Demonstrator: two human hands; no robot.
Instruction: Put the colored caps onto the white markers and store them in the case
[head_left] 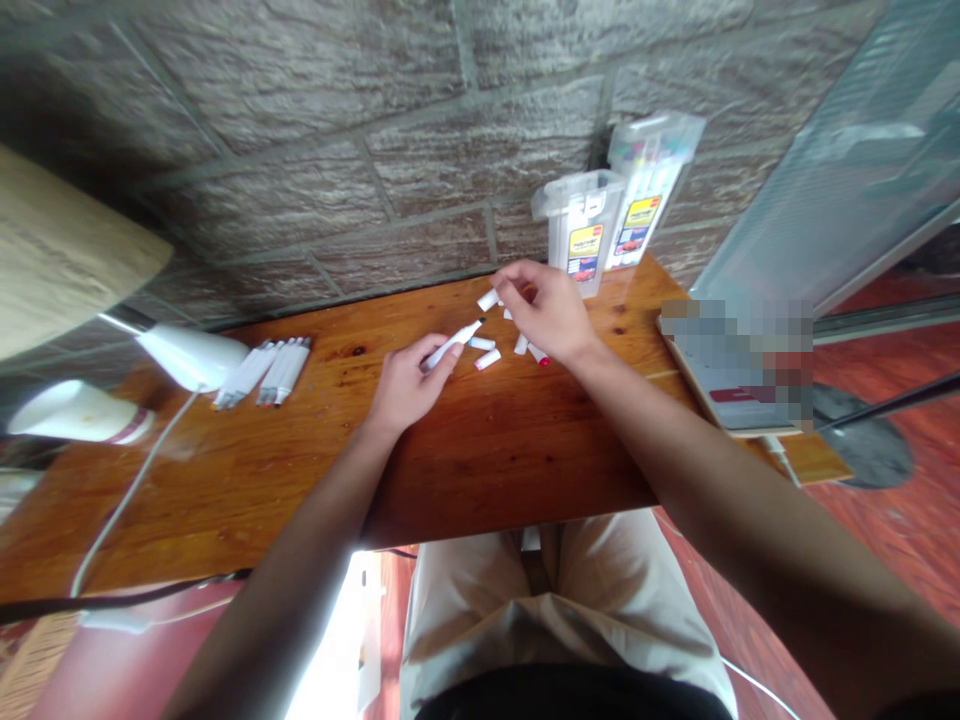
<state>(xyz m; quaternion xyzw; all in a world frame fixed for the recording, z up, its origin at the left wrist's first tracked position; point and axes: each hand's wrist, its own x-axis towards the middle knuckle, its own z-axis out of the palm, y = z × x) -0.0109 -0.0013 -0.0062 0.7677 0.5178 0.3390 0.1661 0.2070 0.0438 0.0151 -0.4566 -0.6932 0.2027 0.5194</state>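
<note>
My left hand (411,385) is closed around a white marker (452,340), whose bare dark tip points up and to the right. To its right, my right hand (546,308) has its thumb and fingers curled together at a white marker cap (488,299); the fingers partly hide the contact. Several loose caps lie on the wooden table below and between the hands, among them a white cap with a pinkish-red end (487,359), a blue-ended cap (481,343) and a red-ended cap (538,354). Part of this group is hidden behind my right hand.
White markers (283,372) lie in a row at the left, beside a white lamp base (191,357) and a paper cup (82,412). Two clear marker cases (585,235) stand against the stone wall. A tablet-like device (731,370) rests at the table's right end.
</note>
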